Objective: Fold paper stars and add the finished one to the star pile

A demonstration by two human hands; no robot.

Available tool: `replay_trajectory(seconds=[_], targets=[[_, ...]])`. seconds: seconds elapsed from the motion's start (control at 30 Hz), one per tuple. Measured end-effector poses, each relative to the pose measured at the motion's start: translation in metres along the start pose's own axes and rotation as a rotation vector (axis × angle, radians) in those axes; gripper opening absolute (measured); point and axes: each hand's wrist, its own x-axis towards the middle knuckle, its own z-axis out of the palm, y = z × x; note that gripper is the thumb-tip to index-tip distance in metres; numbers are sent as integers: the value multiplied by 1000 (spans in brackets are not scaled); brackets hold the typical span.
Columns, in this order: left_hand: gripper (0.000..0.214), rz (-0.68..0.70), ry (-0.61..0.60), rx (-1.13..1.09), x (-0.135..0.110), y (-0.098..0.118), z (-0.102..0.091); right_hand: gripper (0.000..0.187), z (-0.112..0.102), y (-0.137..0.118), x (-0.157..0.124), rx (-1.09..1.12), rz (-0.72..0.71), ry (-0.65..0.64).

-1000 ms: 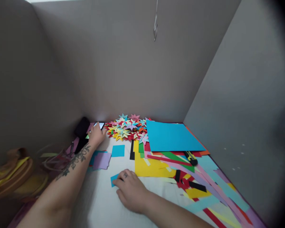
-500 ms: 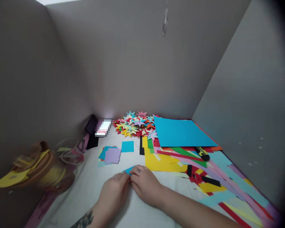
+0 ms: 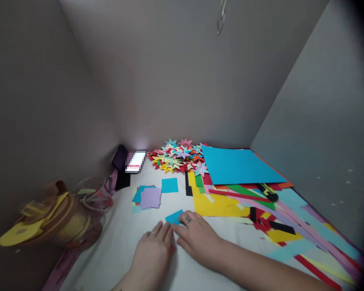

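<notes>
A small blue paper square [image 3: 174, 217] lies on the white table [image 3: 121, 246] in front of me. My left hand [image 3: 154, 252] lies flat beside it, fingers stretched toward its near edge. My right hand [image 3: 198, 239] rests on the square's right side, fingertips pressing it down. Behind it sit a loose stack of small purple and blue squares [image 3: 148, 197] and a single blue square [image 3: 170, 185].
A heap of folded paper stars [image 3: 177, 155] lies at the back wall. A large blue sheet [image 3: 239, 165] tops coloured sheets and strips on the right, with a yellow-black cutter [image 3: 268, 192]. A phone [image 3: 135, 161] is at back left; a jar with yellow scraps [image 3: 54, 218] stands left.
My left hand came back from the phone to the blue square beside my right hand. Its fingers have since flattened out. The view has shifted to the left and slightly down.
</notes>
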Motion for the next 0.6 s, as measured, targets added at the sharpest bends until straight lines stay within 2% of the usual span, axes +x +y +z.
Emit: replay_trajectory(seconds=[0.17, 0.3, 0.6], targets=[[37, -35, -39, 13, -1, 4, -6, 26, 0, 3, -4, 33, 11, 13], [38, -41, -74, 16, -1, 5, -7, 23, 1, 6, -4, -20, 48, 77], [36, -24, -24, 2, -2, 4, -4, 24, 0, 9, -2, -122, 90, 111]])
